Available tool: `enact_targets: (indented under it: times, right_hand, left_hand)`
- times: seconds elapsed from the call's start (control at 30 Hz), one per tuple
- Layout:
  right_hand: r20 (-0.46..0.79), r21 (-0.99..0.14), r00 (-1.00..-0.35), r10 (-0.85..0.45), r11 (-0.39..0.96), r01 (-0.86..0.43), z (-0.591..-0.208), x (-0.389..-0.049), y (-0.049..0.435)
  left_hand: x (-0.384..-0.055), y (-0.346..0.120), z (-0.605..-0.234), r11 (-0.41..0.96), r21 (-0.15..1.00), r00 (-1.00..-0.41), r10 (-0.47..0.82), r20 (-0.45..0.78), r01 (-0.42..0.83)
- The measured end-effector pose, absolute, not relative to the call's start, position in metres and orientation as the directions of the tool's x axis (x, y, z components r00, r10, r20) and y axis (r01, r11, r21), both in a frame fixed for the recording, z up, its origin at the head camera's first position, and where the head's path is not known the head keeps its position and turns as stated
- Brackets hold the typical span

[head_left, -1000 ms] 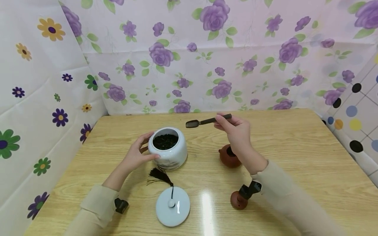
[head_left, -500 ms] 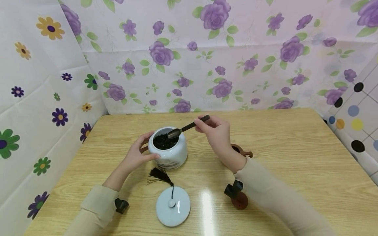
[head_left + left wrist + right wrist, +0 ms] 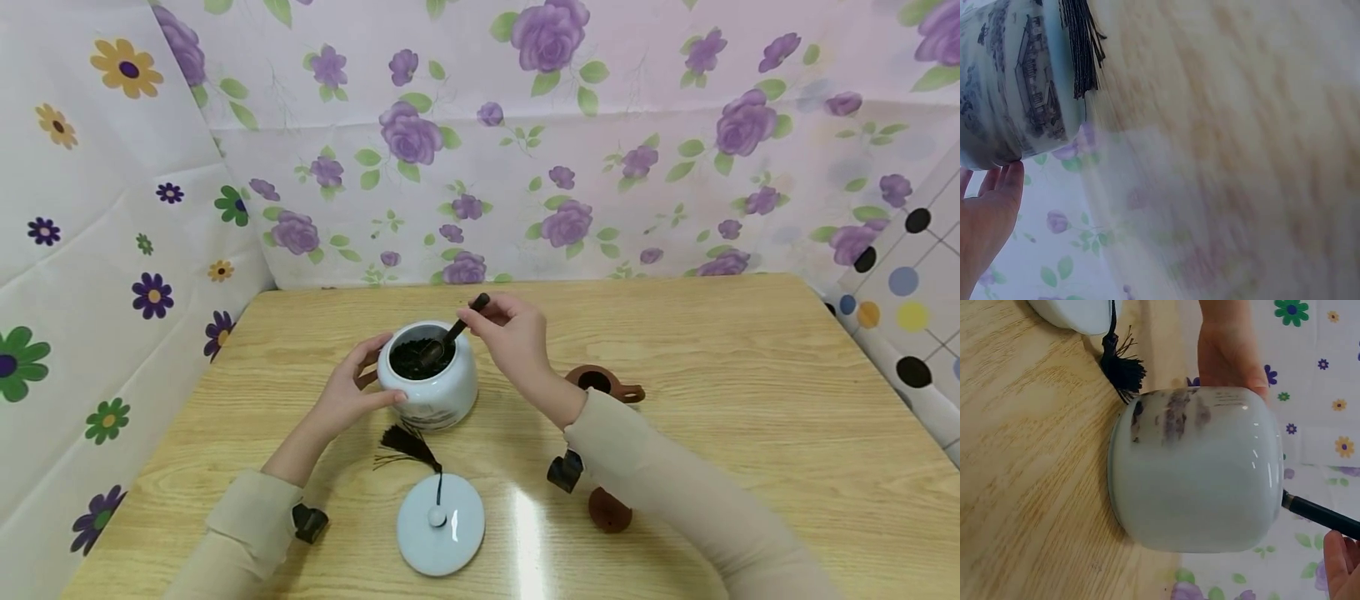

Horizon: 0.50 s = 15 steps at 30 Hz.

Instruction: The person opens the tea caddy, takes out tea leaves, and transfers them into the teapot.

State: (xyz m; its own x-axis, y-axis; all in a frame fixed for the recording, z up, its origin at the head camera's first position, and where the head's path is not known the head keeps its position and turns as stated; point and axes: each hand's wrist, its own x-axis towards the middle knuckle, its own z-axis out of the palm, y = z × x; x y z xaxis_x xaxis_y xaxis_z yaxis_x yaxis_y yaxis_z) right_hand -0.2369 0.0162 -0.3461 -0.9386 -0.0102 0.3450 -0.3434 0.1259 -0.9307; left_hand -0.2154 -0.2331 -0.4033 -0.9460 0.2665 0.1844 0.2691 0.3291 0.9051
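Note:
A white porcelain tea jar (image 3: pixel 438 400) stands uncovered on the table, dark tea leaves (image 3: pixel 407 358) inside it. My left hand (image 3: pixel 352 387) holds its left side, thumb at the front and fingers behind. Between the thumb and fingers of my right hand (image 3: pixel 517 337) is the dark handle of a tea scoop (image 3: pixel 456 331). The scoop's bowl dips through the mouth of the jar, down at the leaves. In the right wrist view the jar wall hides the bowl, and only the scoop handle (image 3: pixel 1322 514) shows.
The round white jar lid (image 3: pixel 442 542) with a black tassel (image 3: pixel 408 443) lies in front of the jar. A brown clay teapot (image 3: pixel 611 383), lidless, sits partly behind my right forearm. Its small lid (image 3: pixel 609 511) lies nearer, beside the sleeve. Patterned cloth hangs behind the wooden table (image 3: pixel 750 375).
My right hand has moved left and slightly down, bringing the scoop from the air right of the jar into its mouth, with the handle now steeper. The left hand stays on the jar.

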Motion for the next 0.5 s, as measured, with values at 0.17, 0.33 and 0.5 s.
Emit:
enact_targets:
  times: [0.17, 0.33, 0.5]
  right_hand:
    - [0.465, -0.858, -0.885, -0.037, 0.229, -0.46, -0.348, -0.238, 0.012]
    - [0.533, -0.807, -0.843, -0.066, 0.261, -0.53, -0.348, -0.24, 0.006]
    - [0.555, -0.764, -0.826, -0.095, 0.335, -0.552, -0.348, -0.243, 0.001]
  left_hand:
    - [-0.217, -0.234, -0.406, 0.325, 0.904, -0.944, 0.267, 0.192, 0.276]
    - [-0.218, -0.235, -0.408, 0.328, 0.906, -0.948, 0.258, 0.188, 0.269]
    - [-0.218, -0.235, -0.409, 0.331, 0.905, -0.948, 0.257, 0.186, 0.267]
